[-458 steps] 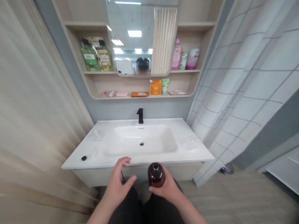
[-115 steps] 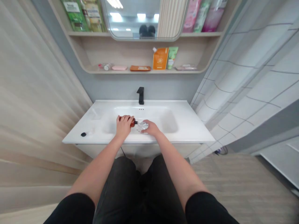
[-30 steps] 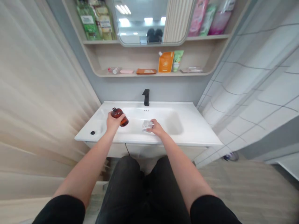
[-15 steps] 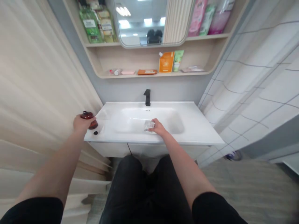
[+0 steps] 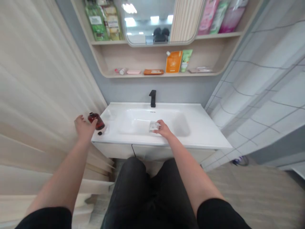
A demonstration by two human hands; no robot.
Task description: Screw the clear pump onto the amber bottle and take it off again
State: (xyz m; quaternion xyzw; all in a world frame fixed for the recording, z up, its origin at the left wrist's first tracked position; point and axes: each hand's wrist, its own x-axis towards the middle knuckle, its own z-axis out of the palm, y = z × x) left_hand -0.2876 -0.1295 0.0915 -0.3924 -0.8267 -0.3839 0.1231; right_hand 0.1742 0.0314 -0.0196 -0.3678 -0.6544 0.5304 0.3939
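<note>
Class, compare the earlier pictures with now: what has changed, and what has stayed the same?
The brown bottle has moved left, from tipped over the basin to the left end of the counter. The left hand, which gripped it, has opened, fingers spread. The right hand still holds the clear container over the basin; the black cap still lies on the counter.

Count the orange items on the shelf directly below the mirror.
2: an upright orange pouch just left of the green tube, and a flat orange item lying to the pouch's left.

bottle left of basin, seemingly on counter, behind cap
</note>
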